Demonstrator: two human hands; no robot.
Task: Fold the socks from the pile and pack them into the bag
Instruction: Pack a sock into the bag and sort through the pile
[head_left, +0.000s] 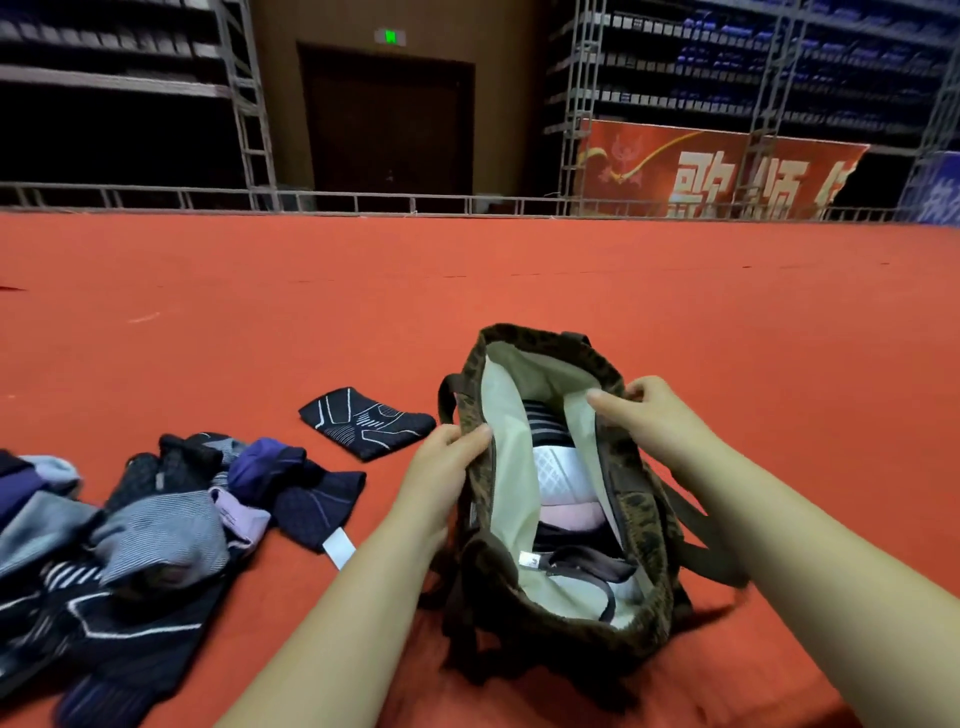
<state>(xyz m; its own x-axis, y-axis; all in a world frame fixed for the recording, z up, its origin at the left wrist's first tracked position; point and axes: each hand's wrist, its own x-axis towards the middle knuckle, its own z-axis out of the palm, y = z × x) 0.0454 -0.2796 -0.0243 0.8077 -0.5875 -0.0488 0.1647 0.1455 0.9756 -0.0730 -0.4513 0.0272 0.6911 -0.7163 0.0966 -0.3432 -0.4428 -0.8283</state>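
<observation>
Far left, on the red carpeted surface (519, 291): loose pile of unfolded socks (135, 540) in navy, grey-striped, lilac and black knit, heaped and overlapping; one dark sock at the pile's right edge shows a white label. Just beyond the pile, toward centre, and apart from it: single folded navy sock with white line pattern (367, 422), lying flat, near the bag's left side but not touching it. Left hand (447, 467) grips the left rim of the dark brown patterned fabric bag with pale cream lining (501, 415), fingers curled over the edge, thumb on the lining side. Bag stands on the carpet at centre-right, mouth pulled wide. Inside: several folded socks (563, 473) stacked along the bottom, striped dark one farthest, then white patterned, pink, and a darker one nearest. A brown strap lies across the near end of the opening. Right hand (649, 410) pinches the right rim of the bag, fingers curled on the fabric. Background right: red banner with large white characters (727, 176) behind metal scaffolding. Background centre: dark double door under a green sign.
</observation>
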